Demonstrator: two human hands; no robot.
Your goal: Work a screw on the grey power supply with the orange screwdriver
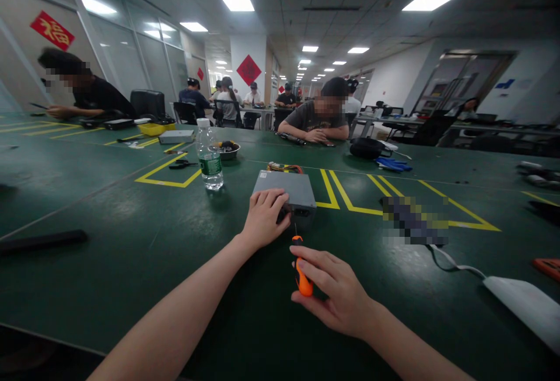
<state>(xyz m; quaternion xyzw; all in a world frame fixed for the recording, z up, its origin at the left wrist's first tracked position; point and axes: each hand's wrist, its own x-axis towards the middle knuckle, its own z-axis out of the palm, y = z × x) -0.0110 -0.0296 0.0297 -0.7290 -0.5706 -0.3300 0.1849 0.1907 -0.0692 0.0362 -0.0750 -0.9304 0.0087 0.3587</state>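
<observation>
Right grip (pixel 336 296) clenched on orange screwdriver (pixel 301 273), long axis pointing straight away from me, tip just short of the near face of the grey box (pixel 286 189) lying flat on the worktop (pixel 131 241); left grip (pixel 265 215) clasps its near-left corner.

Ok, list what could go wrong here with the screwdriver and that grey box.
1. The screwdriver in the right hand points at the near face of the grey box, right beside the left hand; a slip could jab those fingers.
2. Only that one hand steadies the box on the smooth table, so a hard push might slide it.
3. The water bottle stands close by; a sliding box or elbow could topple it.
</observation>
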